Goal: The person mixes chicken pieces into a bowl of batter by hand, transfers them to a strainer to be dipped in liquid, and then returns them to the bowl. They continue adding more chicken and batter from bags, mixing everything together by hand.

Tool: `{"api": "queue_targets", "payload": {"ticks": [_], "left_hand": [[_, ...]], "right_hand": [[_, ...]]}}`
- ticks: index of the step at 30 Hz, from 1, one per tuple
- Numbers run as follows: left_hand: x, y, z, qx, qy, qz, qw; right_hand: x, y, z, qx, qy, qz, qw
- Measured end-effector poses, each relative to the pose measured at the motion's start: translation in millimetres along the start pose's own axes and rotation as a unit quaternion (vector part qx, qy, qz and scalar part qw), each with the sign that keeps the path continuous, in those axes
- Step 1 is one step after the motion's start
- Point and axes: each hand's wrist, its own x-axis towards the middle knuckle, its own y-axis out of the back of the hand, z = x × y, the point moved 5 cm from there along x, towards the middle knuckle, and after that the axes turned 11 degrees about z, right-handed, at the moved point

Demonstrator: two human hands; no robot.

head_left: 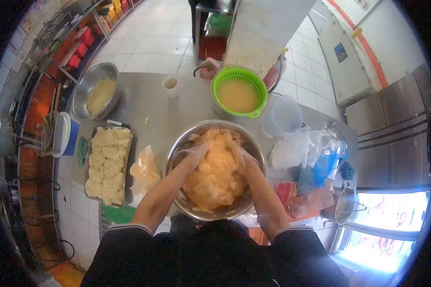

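Note:
A large metal bowl (pixel 179 138) sits in front of me, heaped with wet, pale orange pieces (pixel 218 165) that look like raw chicken in marinade. My left hand (pixel 196 157) is in a clear plastic glove, pressed into the heap at the bowl's left side. On the opposite side my right hand (pixel 244 160), gloved the same way, reaches into the pieces. The fingers of both hands are sunk in the food or blurred by the gloves, so their closure is hidden. Left of the bowl lies a plastic bag (pixel 146 171) with something pale orange in it.
A tray of pale, lumpy dough-like food (pixel 107 165) and a metal bowl (pixel 114 76) stand left. Behind are a white cup (pixel 171 85) and a green colander (pixel 261 91) holding cloudy liquid. A clear tub (pixel 285 117), plastic bags (pixel 292 152) and a metal pot (pixel 341 208) are right.

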Motion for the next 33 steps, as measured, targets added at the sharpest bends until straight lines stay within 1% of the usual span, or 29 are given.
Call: {"api": "queue_targets", "payload": {"ticks": [2,3,4,5,6,7,8,9,10,11,12,13,14,15,16,17,18,19,20,21,22,23,25,27,28,31,33], "left_hand": [[-2,-4,10,-0.027,0.01,-0.053,0.998],[-5,-8,12,-0.041,0.02,-0.081,0.996],[-24,-9,34,-0.088,0.06,-0.089,0.99],[-51,-7,59,-0.136,0.107,-0.097,0.98],[-78,-5,83,-0.182,0.154,-0.1,0.966],[-91,2,98,-0.172,0.158,-0.088,0.968],[-97,11,101,-0.136,0.143,-0.07,0.978],[-100,20,98,-0.087,0.122,-0.047,0.988],[-101,29,91,0.004,0.08,-0.01,0.997],[-104,37,84,0.093,0.044,0.027,0.994],[-114,42,80,0.149,0.027,0.061,0.987],[-122,43,72,0.169,0.034,0.088,0.981],[-131,42,65,0.18,0.043,0.114,0.976],[-137,41,55,0.162,0.068,0.132,0.976],[-140,37,43,0.125,0.101,0.14,0.977],[-140,33,31,0.082,0.137,0.147,0.976],[-140,28,18,0.025,0.173,0.133,0.976],[-137,21,4,-0.035,0.211,0.111,0.971],[-136,15,-6,-0.087,0.241,0.085,0.963],[-133,7,-13,-0.136,0.255,0.054,0.956],[-135,-3,-7,-0.177,0.266,0.019,0.948],[-139,-4,1,-0.206,0.25,-0.001,0.946],[-152,-6,25,-0.264,0.22,-0.043,0.938],[-190,-9,84,-0.22,0.233,-0.021,0.947],[-200,-7,99,-0.204,0.239,-0.006,0.949],[-171,18,65,-0.187,0.201,0.088,0.958],[-170,26,66,-0.215,0.118,0.093,0.965]], "right_hand": [[-13,0,3,0.052,-0.048,-0.046,0.996],[-15,2,3,0.106,-0.066,-0.115,0.985],[-12,13,-4,-0.004,0.106,-0.127,0.986],[-11,22,-1,-0.114,0.268,-0.136,0.947],[-15,30,4,-0.169,0.322,-0.13,0.923],[-18,37,10,-0.22,0.374,-0.119,0.893],[-28,39,5,-0.222,0.334,-0.096,0.911],[-40,39,1,-0.271,0.319,-0.017,0.908],[-59,36,-7,-0.319,0.292,0.06,0.9],[-79,33,-15,-0.36,0.256,0.128,0.888],[-80,38,-1,-0.28,0.142,0.19,0.93],[-83,41,16,-0.193,0.024,0.249,0.949],[-83,36,25,-0.363,-0.003,0.262,0.894],[-71,34,49,-0.322,0.071,0.211,0.92],[-55,35,87,-0.276,0.143,0.159,0.937],[-57,27,94,-0.154,0.136,0.135,0.969],[-60,19,100,-0.029,0.124,0.11,0.986],[-58,6,106,0.076,0.055,0.073,0.993],[-55,-5,109,0.184,-0.008,0.026,0.983],[-53,-16,112,0.284,-0.079,-0.009,0.956],[-52,-24,113,0.334,-0.108,-0.048,0.935],[-49,-28,112,0.35,-0.11,-0.079,0.927],[-43,-30,107,0.35,-0.088,-0.109,0.926],[-46,-26,104,0.332,-0.061,-0.105,0.935],[-47,-23,104,0.317,-0.044,-0.093,0.943],[-47,-10,103,0.217,0.033,-0.046,0.974],[-39,8,105,0.049,0.145,-0.012,0.988]]}}
